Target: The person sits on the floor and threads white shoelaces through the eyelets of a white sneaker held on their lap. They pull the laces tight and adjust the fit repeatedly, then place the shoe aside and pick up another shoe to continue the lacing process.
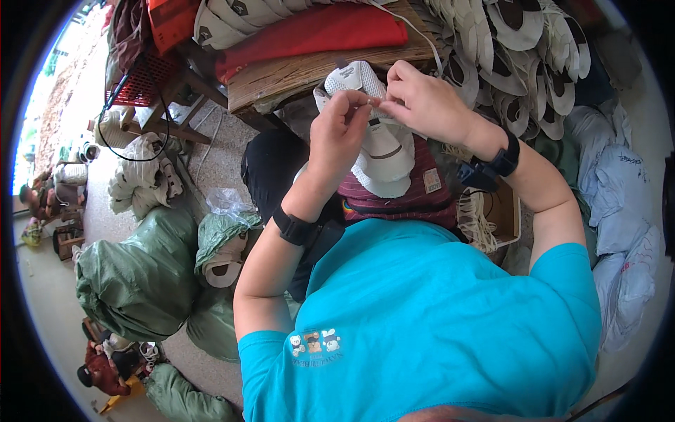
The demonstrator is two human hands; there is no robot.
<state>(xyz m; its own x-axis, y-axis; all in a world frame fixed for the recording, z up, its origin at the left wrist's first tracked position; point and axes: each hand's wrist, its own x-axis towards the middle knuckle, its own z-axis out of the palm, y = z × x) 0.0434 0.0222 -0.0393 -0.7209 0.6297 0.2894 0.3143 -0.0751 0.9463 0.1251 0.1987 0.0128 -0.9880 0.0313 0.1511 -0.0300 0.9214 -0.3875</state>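
A white shoe upper (383,169) with mesh parts lies over my lap, on a maroon striped cloth (422,193). My left hand (339,132) is above its left side, thumb and forefinger pinched together. From the right my right hand (430,102) meets it, also in a pinch, with the fingertips of both hands nearly touching. Something small and pale shows between the fingertips, too small to name. The upper's mesh end (355,79) points toward the table, partly hidden behind my hands.
Ahead stands a wooden table (281,81) with red cloth (316,42) and stacked uppers (246,17). More uppers (506,63) hang at right, above a box of pale laces (478,221). Green sacks (140,267) lie left; white bags (619,197) line the right. A person (105,373) sits lower left.
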